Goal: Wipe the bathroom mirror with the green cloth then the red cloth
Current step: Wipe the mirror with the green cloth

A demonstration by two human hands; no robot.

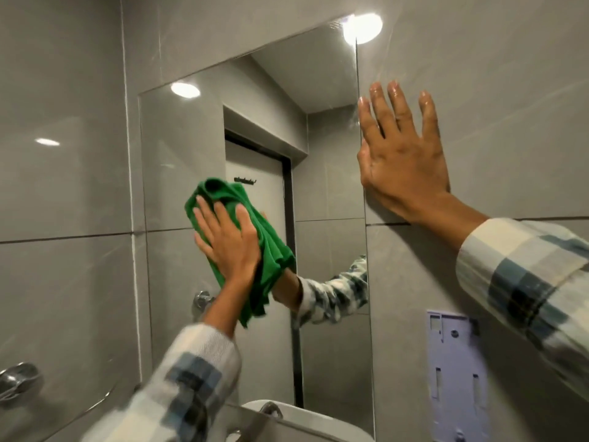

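Observation:
A frameless rectangular mirror (328,173) hangs on the grey tiled wall. My left hand (228,242) presses a crumpled green cloth (271,247) flat against the mirror's lower left part, fingers spread over it. The cloth hangs down below my palm. My right hand (403,154) lies flat and open on the wall tile just right of the mirror's right edge, fingers spread upward. The mirror reflects my checked sleeve, a door and ceiling lights. No red cloth is in view.
A lilac plastic wall bracket (457,374) is fixed right of the mirror, low down. A white basin rim (287,413) shows at the bottom. A chrome fitting (19,379) sticks out of the left wall, and another (202,299) sits by the mirror's lower left.

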